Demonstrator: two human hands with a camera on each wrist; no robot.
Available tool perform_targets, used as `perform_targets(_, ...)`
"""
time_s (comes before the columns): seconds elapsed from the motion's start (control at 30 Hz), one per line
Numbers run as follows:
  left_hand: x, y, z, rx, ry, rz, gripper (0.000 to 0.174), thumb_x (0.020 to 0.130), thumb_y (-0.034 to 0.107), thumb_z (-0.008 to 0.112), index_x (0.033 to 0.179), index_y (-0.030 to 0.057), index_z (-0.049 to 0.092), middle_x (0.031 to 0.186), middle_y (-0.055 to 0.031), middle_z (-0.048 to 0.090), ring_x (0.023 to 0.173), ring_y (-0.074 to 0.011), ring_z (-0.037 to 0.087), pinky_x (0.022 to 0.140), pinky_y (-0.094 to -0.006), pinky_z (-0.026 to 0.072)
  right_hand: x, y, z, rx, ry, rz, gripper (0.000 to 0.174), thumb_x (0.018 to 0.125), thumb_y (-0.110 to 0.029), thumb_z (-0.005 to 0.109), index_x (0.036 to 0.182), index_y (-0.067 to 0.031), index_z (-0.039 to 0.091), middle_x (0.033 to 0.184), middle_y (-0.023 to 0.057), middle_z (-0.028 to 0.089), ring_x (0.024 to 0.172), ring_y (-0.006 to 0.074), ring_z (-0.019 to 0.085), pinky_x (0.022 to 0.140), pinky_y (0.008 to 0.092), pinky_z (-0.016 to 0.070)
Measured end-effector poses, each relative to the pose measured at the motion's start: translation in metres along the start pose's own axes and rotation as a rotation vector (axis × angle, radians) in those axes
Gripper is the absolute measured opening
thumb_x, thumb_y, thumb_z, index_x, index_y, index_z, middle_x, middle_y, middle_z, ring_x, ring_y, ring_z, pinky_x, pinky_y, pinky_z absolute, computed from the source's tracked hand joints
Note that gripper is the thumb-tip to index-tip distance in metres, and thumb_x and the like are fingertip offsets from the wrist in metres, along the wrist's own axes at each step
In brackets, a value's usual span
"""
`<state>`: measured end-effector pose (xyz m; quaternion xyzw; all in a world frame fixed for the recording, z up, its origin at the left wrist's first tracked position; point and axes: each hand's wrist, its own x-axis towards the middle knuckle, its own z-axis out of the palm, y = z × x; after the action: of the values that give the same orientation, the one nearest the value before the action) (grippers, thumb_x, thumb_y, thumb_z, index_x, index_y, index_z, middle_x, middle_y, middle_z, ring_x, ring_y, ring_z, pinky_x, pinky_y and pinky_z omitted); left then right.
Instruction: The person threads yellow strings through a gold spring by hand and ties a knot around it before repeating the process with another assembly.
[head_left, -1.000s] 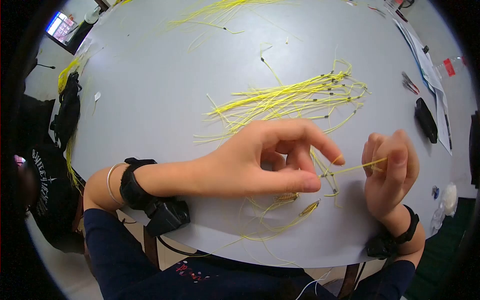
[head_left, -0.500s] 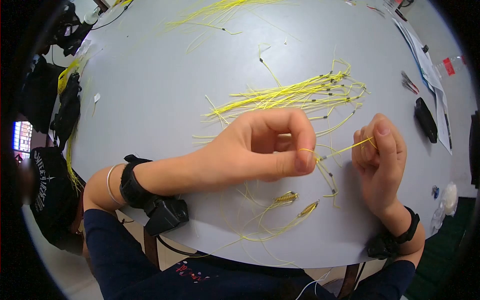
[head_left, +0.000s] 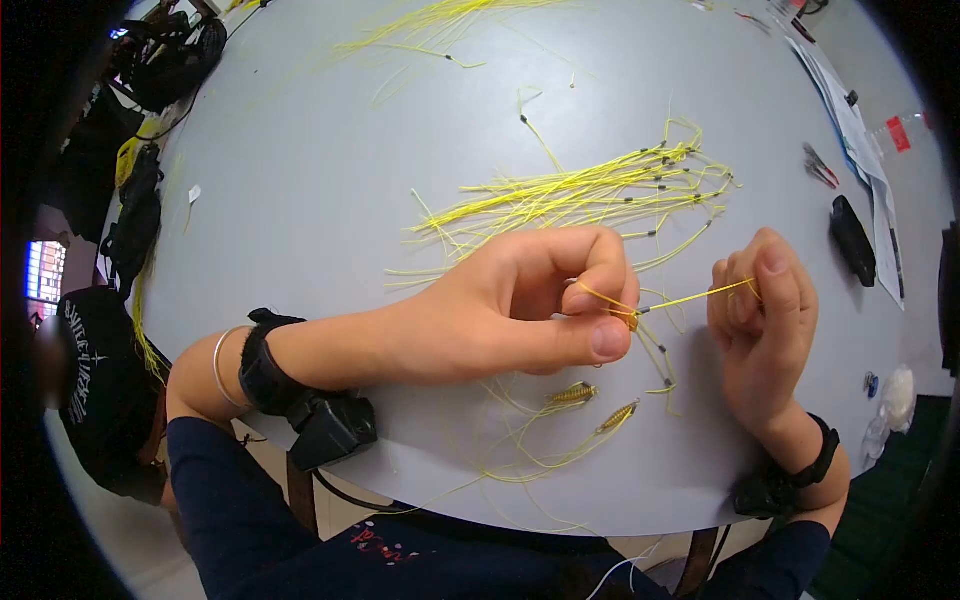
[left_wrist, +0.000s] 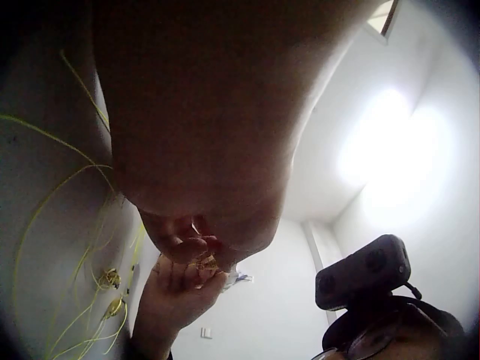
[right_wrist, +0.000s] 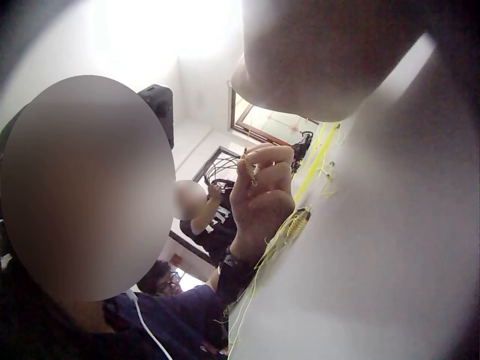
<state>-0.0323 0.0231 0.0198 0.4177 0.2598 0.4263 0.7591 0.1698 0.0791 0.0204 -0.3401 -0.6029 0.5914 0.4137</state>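
Observation:
In the head view the left hand (head_left: 530,300) pinches a small gold coil (head_left: 631,320) and a yellow line between thumb and curled fingers; the coil shows in the right wrist view (right_wrist: 250,171) too. A yellow line (head_left: 695,297) runs taut from there to the right hand (head_left: 765,325), whose thumb and curled fingers pinch its end. Below the left hand, two gold spring coils (head_left: 572,394) (head_left: 617,416) lie on the table with thin yellow lines. Short pieces with dark sleeves (head_left: 662,350) hang or lie between the hands; which, I cannot tell.
A bundle of yellow lines (head_left: 570,195) lies beyond the hands on the grey table (head_left: 300,180), another (head_left: 450,22) at the far edge. To the right are small snips (head_left: 820,166), a black case (head_left: 851,240) and papers (head_left: 850,130). Another person (head_left: 100,390) is at the left.
The left hand has moved back leftward and closed its fingertips on the coil and line. The right hand has risen slightly, still pinching the line. Two coils on the table are now uncovered.

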Motion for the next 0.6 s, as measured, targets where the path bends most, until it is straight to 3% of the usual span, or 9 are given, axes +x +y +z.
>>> perform_targets(0.17,0.0011,-0.0062,-0.0009,0.112,-0.037,0.041,0.029,0.081,0.006,0.06,0.069,0.0138,0.035,0.089,-0.0022,0.042,0.074,-0.006,0.039,0.066,-0.0196,0.0348,-0.0008,-0.002,0.0024,-0.023,0.041,-0.014,0.038,0.091,-0.034,0.042,0.062,-0.0088,0.039,0.051,-0.0035,0.033,0.039,0.0039,0.027,0.035,0.0196,0.0214)
perform_targets(0.23,0.0018,-0.0099,-0.0019,0.254,0.002,0.16,0.029,0.08,0.004,0.061,0.069,0.0135,0.036,0.091,-0.0031,0.044,0.079,-0.0085,0.042,0.07,-0.0218,0.0357,0.0003,-0.0014,0.0018,-0.018,0.039,-0.007,0.039,0.091,-0.034,0.042,0.062,-0.009,0.038,0.051,-0.0035,0.033,0.039,0.004,0.027,0.035,0.0196,0.0213)
perform_targets(0.6,-0.0005,-0.0037,-0.0047,0.358,0.016,0.172,0.023,0.075,0.0,0.064,0.068,0.0114,0.046,0.081,-0.0015,0.048,0.08,-0.012,0.044,0.072,-0.0247,0.0366,0.0003,-0.0017,0.0034,0.017,0.05,-0.025,0.038,0.092,-0.034,0.041,0.063,-0.0099,0.036,0.054,-0.003,0.033,0.041,0.0037,0.027,0.036,0.0193,0.0216)
